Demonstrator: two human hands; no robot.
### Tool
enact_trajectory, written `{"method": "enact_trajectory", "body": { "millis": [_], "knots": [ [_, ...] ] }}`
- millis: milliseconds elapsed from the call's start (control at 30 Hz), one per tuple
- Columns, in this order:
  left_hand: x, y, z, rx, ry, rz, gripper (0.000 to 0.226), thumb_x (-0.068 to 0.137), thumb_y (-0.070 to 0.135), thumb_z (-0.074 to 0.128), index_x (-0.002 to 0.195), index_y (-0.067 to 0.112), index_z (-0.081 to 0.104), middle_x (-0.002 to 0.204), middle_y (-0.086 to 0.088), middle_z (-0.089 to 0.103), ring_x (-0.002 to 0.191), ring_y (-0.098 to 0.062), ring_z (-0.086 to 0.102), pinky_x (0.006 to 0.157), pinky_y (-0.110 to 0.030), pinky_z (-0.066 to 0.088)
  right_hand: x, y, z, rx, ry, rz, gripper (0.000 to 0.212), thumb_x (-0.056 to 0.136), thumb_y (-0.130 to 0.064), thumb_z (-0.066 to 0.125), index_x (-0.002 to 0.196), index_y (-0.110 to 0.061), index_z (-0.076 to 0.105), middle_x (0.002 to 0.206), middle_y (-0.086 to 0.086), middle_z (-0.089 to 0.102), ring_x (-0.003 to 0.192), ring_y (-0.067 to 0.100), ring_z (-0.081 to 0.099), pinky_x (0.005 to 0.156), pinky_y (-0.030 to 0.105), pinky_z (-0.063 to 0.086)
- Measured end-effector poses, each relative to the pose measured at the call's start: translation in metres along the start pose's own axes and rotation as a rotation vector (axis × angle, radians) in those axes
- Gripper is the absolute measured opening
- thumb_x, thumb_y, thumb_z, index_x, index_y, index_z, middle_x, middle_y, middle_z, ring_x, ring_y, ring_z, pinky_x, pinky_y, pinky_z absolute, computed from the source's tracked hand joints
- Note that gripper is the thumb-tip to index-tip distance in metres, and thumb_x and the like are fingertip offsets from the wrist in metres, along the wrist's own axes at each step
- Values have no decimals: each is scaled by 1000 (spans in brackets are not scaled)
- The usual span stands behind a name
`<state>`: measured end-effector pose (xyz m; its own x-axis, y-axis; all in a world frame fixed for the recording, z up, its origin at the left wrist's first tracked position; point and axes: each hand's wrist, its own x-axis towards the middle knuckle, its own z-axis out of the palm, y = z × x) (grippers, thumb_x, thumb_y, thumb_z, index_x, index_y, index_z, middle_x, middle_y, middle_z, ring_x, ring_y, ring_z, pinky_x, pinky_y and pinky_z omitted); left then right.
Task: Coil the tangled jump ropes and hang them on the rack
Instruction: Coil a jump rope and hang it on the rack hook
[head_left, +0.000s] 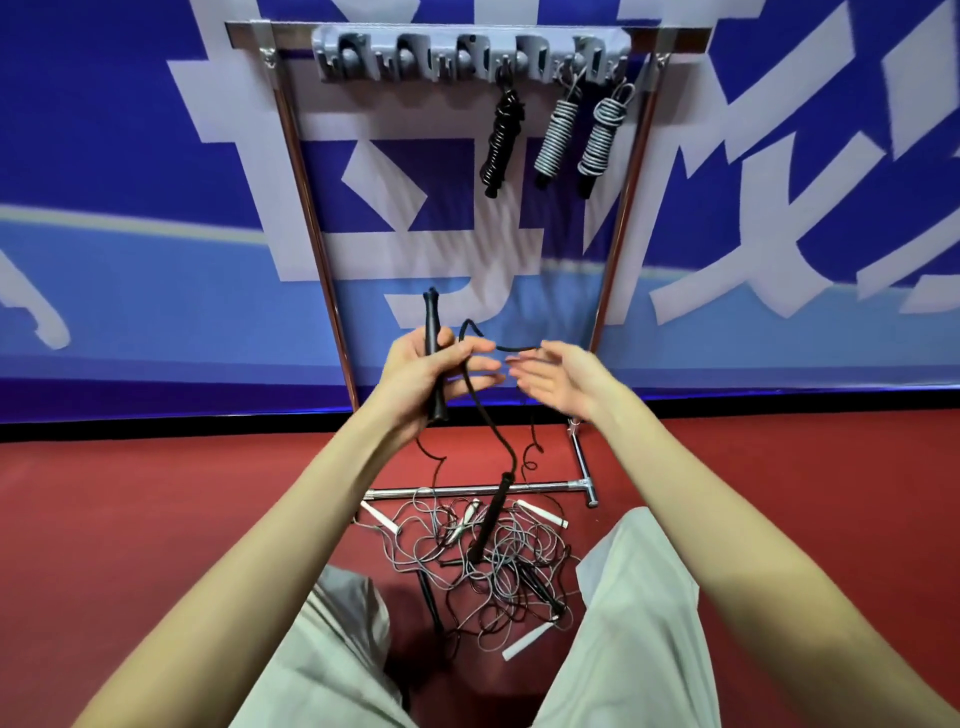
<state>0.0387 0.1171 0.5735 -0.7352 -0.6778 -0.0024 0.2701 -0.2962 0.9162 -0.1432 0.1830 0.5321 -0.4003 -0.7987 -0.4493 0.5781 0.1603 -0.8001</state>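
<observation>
Snagging was judged likely: one black handle (435, 358) was gripped by the left hand (426, 371), the right hand (558, 379) was spread, the cord (488, 415) trailed into the floor tangle (493, 561).

Left hand (431, 371) curled in a grip, right hand (558, 379) spread beside it.

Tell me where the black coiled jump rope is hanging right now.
In the head view, the black coiled rope hangs from the grey hook rack, right of centre, just left of the two grey coiled ropes.
</observation>
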Motion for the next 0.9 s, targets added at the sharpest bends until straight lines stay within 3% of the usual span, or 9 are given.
{"method": "enact_trajectory", "body": {
  "millis": [67,167,267,367,500,667,767,900],
  "knots": [
    [7,6,7,-12,18,11,33,95,-9,48,73,13,37,76,-12,72,63,-22,71,73,-43,61,-3,17,-5,-138,-47,70,26,99,-14,37,103,-5,62,96,10,69,85,19,66,66,26,54],
    [17,8,11,5,28,20,34,96,-9,47,73,13,36,74,-12,71,62,-21,70,71,-41,61,-11,36,-13,-368,-180,111,39,90,2,31,115,0,62,103,13,70,91,21,68,85,29,53],
    [31,7,5,9,73,26,35,96,-10,47,73,13,36,73,-12,70,61,-22,70,67,-39,62,-15,47,-23,-405,-326,142,42,87,1,26,102,1,65,105,19,69,100,27,66,96,32,49],
    [51,2,-9,40,134,17,35,95,-12,46,72,13,36,71,-13,70,61,-23,70,65,-38,61,-12,52,-32,-346,-366,115,36,93,-12,31,95,-1,65,103,21,69,102,29,65,102,36,44],
    [84,-11,-38,112,214,-20,34,95,-12,44,74,13,35,69,-13,71,61,-24,72,61,-36,61,0,52,-34,-246,-296,-34,18,97,-6,47,89,-4,63,85,15,66,87,27,66,87,33,54],
    [110,-43,-73,473,185,-260,29,101,1,43,79,15,29,81,-18,65,46,-25,67,38,-31,53,37,49,-37,80,-130,-40,19,99,-4,43,89,-2,59,69,8,63,65,22,68,69,36,60],
    [124,-80,-94,766,248,-309,29,97,5,49,79,18,32,65,-11,59,27,-9,46,30,-15,30,72,52,-42,262,-42,12,19,101,-9,43,91,-1,57,68,10,67,68,24,72,63,35,60],
    [142,-135,-108,667,287,-311,29,94,17,59,72,19,39,47,1,45,27,-7,31,33,-11,22,124,70,-52,383,-14,106,12,100,-5,43,94,2,50,87,26,69,83,38,72,69,46,60]
  ]
}}
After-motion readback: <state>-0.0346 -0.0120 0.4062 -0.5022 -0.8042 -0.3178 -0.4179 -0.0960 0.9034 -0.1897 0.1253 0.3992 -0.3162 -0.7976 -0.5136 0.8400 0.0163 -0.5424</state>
